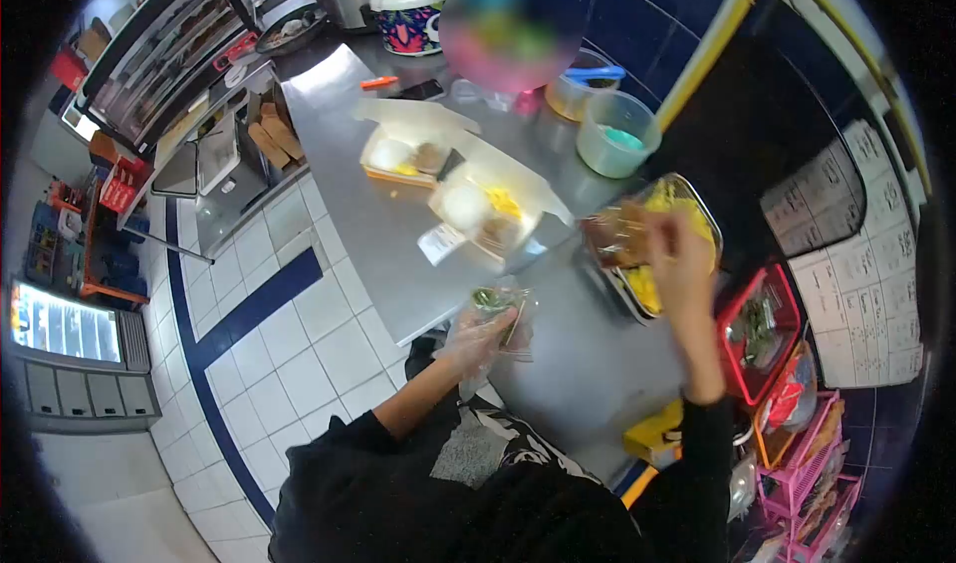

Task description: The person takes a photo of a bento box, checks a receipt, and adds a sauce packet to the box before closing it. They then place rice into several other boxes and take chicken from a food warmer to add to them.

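My left hand (476, 340), in a clear plastic glove, is closed around a small clear plastic packet (490, 302) with green and dark contents, by the table's front edge. My right hand (681, 262) is over a metal tray (713, 226), its fingers bent together and slightly blurred. Yellow shredded food (644, 289) lies in that tray, next to brown food under shiny clear plastic (619, 234). What the right fingers pinch, if anything, is hidden. Left of the tray, an open meal box (528, 187) contains white rice, yellow shreds and a brown portion. A second open box (403, 117) stands behind it.
A red basket (732, 349) with green leaves is at the right, near pink racks (797, 478). Tubs, one a translucent cup (609, 155), stand along the back. A phone (418, 90), an orange object (379, 82) and a flowered cooker (410, 25) are farther left.
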The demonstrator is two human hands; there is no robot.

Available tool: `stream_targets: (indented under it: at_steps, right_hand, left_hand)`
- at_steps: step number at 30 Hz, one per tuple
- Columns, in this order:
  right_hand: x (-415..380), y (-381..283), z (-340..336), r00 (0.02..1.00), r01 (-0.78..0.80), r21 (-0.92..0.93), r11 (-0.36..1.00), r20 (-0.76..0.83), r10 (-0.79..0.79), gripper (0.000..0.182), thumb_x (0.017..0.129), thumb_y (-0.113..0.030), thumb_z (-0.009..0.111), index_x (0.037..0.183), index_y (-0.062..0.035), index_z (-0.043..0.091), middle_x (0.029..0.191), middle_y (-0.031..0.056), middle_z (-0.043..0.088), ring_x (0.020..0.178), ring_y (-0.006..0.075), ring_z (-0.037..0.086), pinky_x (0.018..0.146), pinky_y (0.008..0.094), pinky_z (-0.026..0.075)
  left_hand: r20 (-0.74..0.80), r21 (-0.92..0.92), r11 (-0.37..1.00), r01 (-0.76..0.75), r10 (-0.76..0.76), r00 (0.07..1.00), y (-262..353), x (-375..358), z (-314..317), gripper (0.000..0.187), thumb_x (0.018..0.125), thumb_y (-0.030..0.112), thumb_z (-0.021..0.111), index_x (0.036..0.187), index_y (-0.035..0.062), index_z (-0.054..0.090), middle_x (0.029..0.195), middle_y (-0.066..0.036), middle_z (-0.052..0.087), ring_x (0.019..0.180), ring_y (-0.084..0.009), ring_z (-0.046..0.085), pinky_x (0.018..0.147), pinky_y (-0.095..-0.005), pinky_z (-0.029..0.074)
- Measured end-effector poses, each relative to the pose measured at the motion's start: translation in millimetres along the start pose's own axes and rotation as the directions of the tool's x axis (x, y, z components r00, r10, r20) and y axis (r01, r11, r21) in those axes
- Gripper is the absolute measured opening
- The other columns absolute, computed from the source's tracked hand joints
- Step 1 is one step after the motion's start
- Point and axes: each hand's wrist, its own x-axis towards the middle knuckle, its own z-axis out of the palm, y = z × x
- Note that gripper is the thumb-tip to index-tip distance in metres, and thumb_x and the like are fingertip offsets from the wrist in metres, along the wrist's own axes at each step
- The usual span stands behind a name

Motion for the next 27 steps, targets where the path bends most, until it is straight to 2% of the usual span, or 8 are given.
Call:
stream_targets:
  at_steps: [4,6,7,10,18,21,25,27]
  right_hand:
    - [49.5,-13.7,169.6,0.995,0.083,-0.006,0.996,0.055,-0.083,0.009,0.082,-0.005,0.059,0.089,-0.0036,0.052,0.078,0.0134,0.061,0.069,0.032,0.06,0.062,0.0359,0.048]
    - [71.1,-21.3,219.9,0.906,0.353,-0.429,0.831,-0.066,-0.419,0.009,0.082,-0.009,0.058,0.088,-0.0058,0.051,0.08,0.0132,0.061,0.073,0.0351,0.059,0.062,0.0412,0.048]
    - [80.5,-26.0,232.3,0.908,0.355,-0.429,0.831,-0.053,-0.415,0.009,0.082,-0.009,0.058,0.088,-0.0058,0.051,0.08,0.0132,0.061,0.073,0.0351,0.059,0.062,0.0412,0.048]
    - [106.4,-63.0,245.5,0.988,0.104,-0.391,0.915,0.149,-0.049,0.008,0.084,-0.008,0.054,0.091,-0.0073,0.049,0.082,0.0168,0.062,0.075,0.0374,0.06,0.059,0.0452,0.046]
    - [204.1,-90.2,345.3,0.961,-0.07,-0.123,0.99,0.256,0.1,0.015,0.085,-0.01,0.054,0.097,-0.007,0.047,0.085,0.0235,0.061,0.078,0.0436,0.059,0.062,0.0517,0.043]
    - [202.7,-120.4,366.7,0.973,0.104,-0.037,0.994,0.211,-0.094,0.026,0.081,-0.011,0.06,0.104,-0.0046,0.048,0.098,0.0213,0.06,0.087,0.0394,0.059,0.067,0.0459,0.046]
    - [126.3,-155.3,358.7,0.936,-0.153,0.213,0.965,0.344,0.072,0.043,0.081,-0.013,0.068,0.118,-0.0048,0.048,0.112,0.0111,0.055,0.091,0.0222,0.061,0.064,0.0294,0.051]
    - [84.8,-168.9,357.7,0.739,-0.482,0.31,0.82,0.646,0.19,0.035,0.081,-0.012,0.068,0.111,-0.0023,0.052,0.104,0.0109,0.059,0.08,0.0168,0.061,0.059,0.0272,0.051]
  left_hand:
    - [-0.157,0.004,0.999,-0.054,0.054,0.986,58.0,18.2,-96.5,0.035,0.087,0.017,0.065,0.118,0.0092,0.051,0.1,-0.005,0.061,0.084,-0.0178,0.062,0.069,-0.0335,0.053]
    - [-0.287,0.154,0.976,-0.157,0.196,0.937,93.6,24.8,-147.8,0.033,0.087,0.017,0.064,0.118,0.0089,0.053,0.104,-0.005,0.06,0.092,-0.0169,0.06,0.073,-0.0329,0.053]
    - [-0.292,0.145,0.978,-0.148,0.185,0.938,110.2,27.4,-175.1,0.033,0.087,0.017,0.064,0.118,0.0089,0.053,0.104,-0.005,0.06,0.092,-0.0169,0.06,0.073,-0.0329,0.053]
    - [-0.262,0.038,0.961,-0.274,0.274,0.925,154.3,39.4,-247.1,0.034,0.089,0.02,0.061,0.118,0.0043,0.052,0.105,-0.01,0.061,0.087,-0.0203,0.063,0.073,-0.0347,0.055]
    - [-0.107,-0.054,0.997,-0.061,0.055,0.993,232.8,78.9,-295.3,0.034,0.095,0.024,0.05,0.126,0.0113,0.044,0.108,-0.008,0.059,0.089,-0.0202,0.062,0.073,-0.0352,0.054]
    - [0.019,-0.096,0.991,-0.092,0.094,0.995,231.7,98.8,-283.0,0.042,0.098,0.035,0.043,0.131,0.0082,0.039,0.106,-0.011,0.059,0.091,-0.0221,0.061,0.076,-0.0385,0.055]
    - [0.139,-0.072,0.997,-0.039,0.049,0.989,224.1,111.1,-265.1,0.037,0.098,0.036,0.04,0.128,0.0137,0.042,0.112,-0.008,0.055,0.101,-0.0187,0.056,0.085,-0.0389,0.049]
    - [0.114,0.338,0.901,-0.273,0.249,0.962,185.4,129.6,-280.4,0.042,0.098,0.024,0.04,0.134,0.0038,0.034,0.118,-0.016,0.054,0.104,-0.0359,0.054,0.097,-0.0519,0.039]
